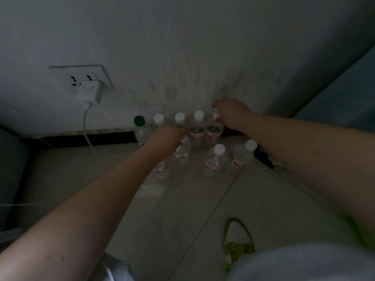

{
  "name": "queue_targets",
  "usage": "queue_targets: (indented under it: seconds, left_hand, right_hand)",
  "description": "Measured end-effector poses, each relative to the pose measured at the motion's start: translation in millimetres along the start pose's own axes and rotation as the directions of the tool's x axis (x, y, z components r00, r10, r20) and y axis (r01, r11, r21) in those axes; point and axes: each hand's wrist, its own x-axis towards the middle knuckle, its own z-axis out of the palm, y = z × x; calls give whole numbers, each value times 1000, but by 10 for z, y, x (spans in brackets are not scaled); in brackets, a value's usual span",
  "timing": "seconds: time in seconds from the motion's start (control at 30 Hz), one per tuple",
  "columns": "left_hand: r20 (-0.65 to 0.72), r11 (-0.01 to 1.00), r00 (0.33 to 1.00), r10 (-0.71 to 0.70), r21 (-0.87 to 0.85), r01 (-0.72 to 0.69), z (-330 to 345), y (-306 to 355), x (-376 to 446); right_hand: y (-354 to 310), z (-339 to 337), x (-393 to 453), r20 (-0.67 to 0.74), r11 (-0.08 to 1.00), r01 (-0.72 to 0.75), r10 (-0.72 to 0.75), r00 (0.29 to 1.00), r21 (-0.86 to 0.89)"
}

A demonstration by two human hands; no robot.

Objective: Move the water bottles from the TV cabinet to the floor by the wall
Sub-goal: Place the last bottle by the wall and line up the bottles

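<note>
So the water bottles (214,159) all stand upright on the floor (182,209), caps up, in rows along the wall (182,47) — both arms stretched forward. Right hand (231,114) is wrapped over the end bottle's cap (216,115); left hand (164,140) grips a front bottle's (182,151) neck.

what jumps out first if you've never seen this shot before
Two bare arms reach to a cluster of water bottles standing on the floor against the wall: the right hand on the rightmost bottle of the back row, the left hand over bottles further left. One green-capped bottle ends that white-capped row, and a white charger hangs from the wall socket, left.
</note>
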Motion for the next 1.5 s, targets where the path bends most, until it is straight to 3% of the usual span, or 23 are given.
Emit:
queue_targets:
  seconds: [0.23,0.37,0.47,0.53,0.6,0.67,0.73,1.0,1.27,1.5]
  left_hand:
    - [39,998,999,-13,-61,15,-82,9,-22]
    - [-30,976,999,-44,-213,36,-185,-168,-138]
    - [-128,975,982,-142,-187,117,-262,-367,-237]
    - [-80,969,971,-225,-128,213,-329,-447,-308]
    - [96,960,960,-263,-74,271,-370,-463,-392]
    - [209,969,950,-232,-34,244,-348,-442,-492]
    - [239,978,951,-196,-24,208,-264,-443,-570]
    - [168,977,967,-191,-61,204,-84,-576,-573]
    - [124,965,978,-166,-184,187,-13,-769,-617]
    - [98,971,984,-147,-174,162,-13,-799,-575]
  right_hand:
    - [-120,-47,-92,-141,995,88,-95,985,-50]
    - [-357,-92,-93,-189,981,188,-194,963,-49]
    - [-581,-104,-69,-255,965,257,-261,931,-48]
    - [-736,-103,-53,-231,963,270,-261,937,8]
    - [-880,-91,-46,-170,957,287,-277,946,39]
    - [-1007,-47,-31,-76,954,296,-292,953,47]
    - [-1120,-7,-28,43,963,268,-269,962,31]
    - [-1308,187,2,257,990,47,-11,966,-134]
    - [-1236,205,-44,195,995,41,-22,981,-94]
    - [-1215,244,-55,171,997,16,-4,985,-71]
